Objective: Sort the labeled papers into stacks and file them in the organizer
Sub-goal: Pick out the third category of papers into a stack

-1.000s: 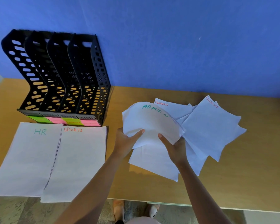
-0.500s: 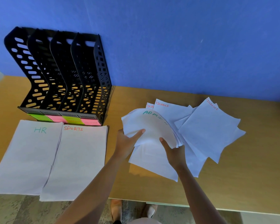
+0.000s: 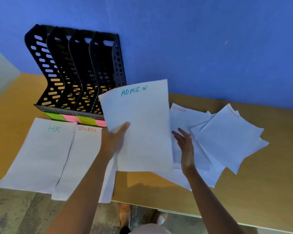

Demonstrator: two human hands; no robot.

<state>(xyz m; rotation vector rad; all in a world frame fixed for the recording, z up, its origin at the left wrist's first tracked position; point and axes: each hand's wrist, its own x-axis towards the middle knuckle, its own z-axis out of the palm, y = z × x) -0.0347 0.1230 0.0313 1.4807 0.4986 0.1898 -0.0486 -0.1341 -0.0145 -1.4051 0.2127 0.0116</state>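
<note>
Here the left hand (image 3: pixel 114 141) grips a white sheet marked ADMIN (image 3: pixel 140 125) in green, thumb laid across its front near the left edge and the fingers hidden behind the paper. The sheet is raised off the table (image 3: pixel 260 191), its top edge reaching up over the blue wall (image 3: pixel 210 48) and its left part covering the near right corner of the organizer (image 3: pixel 78 73). The right hand (image 3: pixel 184 146) has let its fingers spread and straighten; it holds nothing and lies just right of the lifted sheet, over the loose pile of papers (image 3: pixel 227 141) on the right of the table. Whether its palm touches that pile cannot be told. Two sheets in the pile show FINANCE in red at their far corners, and the pile is fanned out untidily.

On the left, two neat stacks lie side by side at the near edge of the table, their near ends hanging past it: the HR stack (image 3: pixel 39 154), labelled in green, and just right of it the SPORTS stack (image 3: pixel 81 157), labelled in red, partly under the left forearm. The organizer is black and perforated, with four upright slots, and stands against the wall just beyond those stacks. Green and pink sticky notes (image 3: pixel 71 118) run along its front base. Below the table edge, shoes (image 3: pixel 125 215) show on the floor (image 3: pixel 15 213).
</note>
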